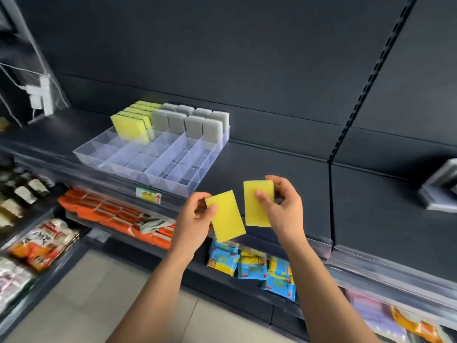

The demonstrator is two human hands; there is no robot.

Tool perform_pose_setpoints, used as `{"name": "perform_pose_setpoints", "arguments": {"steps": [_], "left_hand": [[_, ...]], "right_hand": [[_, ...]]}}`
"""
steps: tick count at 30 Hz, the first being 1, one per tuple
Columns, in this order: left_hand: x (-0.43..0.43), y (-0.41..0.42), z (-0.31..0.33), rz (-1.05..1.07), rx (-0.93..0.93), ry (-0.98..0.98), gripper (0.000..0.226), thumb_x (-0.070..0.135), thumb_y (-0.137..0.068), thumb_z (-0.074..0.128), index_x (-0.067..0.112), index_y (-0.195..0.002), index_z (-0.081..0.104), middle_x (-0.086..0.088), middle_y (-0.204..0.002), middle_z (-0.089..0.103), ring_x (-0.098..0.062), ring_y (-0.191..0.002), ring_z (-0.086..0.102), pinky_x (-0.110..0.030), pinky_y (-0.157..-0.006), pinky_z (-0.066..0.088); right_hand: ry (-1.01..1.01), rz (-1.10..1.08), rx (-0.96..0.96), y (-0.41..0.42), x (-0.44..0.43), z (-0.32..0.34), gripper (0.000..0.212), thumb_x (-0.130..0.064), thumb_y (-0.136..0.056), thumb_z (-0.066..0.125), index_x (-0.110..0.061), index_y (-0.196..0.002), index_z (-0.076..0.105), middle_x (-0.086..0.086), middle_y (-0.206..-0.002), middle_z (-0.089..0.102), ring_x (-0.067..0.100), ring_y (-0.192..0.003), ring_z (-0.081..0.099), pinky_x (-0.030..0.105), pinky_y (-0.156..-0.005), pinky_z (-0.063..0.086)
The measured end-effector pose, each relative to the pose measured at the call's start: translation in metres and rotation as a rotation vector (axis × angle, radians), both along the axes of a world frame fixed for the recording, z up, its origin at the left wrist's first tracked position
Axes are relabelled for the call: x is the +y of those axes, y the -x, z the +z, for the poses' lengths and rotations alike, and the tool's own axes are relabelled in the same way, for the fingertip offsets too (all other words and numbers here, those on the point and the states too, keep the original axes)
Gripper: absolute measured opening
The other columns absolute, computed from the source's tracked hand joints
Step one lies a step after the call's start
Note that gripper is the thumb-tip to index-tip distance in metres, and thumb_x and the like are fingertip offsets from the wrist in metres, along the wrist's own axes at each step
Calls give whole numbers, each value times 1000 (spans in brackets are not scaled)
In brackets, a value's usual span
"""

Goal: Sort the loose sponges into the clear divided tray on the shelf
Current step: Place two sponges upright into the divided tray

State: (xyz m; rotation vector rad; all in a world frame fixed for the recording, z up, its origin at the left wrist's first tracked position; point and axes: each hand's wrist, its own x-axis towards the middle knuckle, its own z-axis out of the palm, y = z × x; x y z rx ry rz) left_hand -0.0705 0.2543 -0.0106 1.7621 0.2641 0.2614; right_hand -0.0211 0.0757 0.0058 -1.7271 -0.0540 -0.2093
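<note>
Both forearms are raised in front of the shelf [272, 164] edge, hands side by side and apart.

Left hand [195, 214]: pinches left yellow sponge [226, 216] at its left edge, thumb on the front face, sponge tilted.

Right hand [282, 204]: pinches right yellow sponge [257, 206] near upright, thumb in front, fingers [278, 186] curled round the right edge.

Both sponges are in the air, not touching, near the front right corner of the clear divided tray [138, 167].

The tray's back rows hold upright stacked yellow sponges [131, 128] and grey sponges [193, 122].

Hidden or unclear: the left hand's fingers behind its sponge. Packets [249, 266] on lower shelves are blurred. Grey object [442, 191] is cut off at the right edge.
</note>
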Motion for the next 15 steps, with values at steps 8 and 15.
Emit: {"name": "perform_pose_setpoints", "arguments": {"steps": [8,15], "left_hand": [[89,-11,11,74,-23,-8,19,15,-88,61,33,-93,55,9,-93,63,-14,-87,61,-33,-78,50],[155,-51,22,119,-38,-33,17,21,-90,59,33,-100,53,9,-100,62,-9,-87,60,-26,-68,51]], "right_hand": [[45,66,-31,-27,96,6,28,-18,-80,74,-28,-103,62,-10,-92,63,-1,-78,55,9,-68,42],[26,130,-47,-78,167,12,27,-16,-79,74,-28,-101,62,-5,-91,65,13,-80,57,23,-70,46]]}}
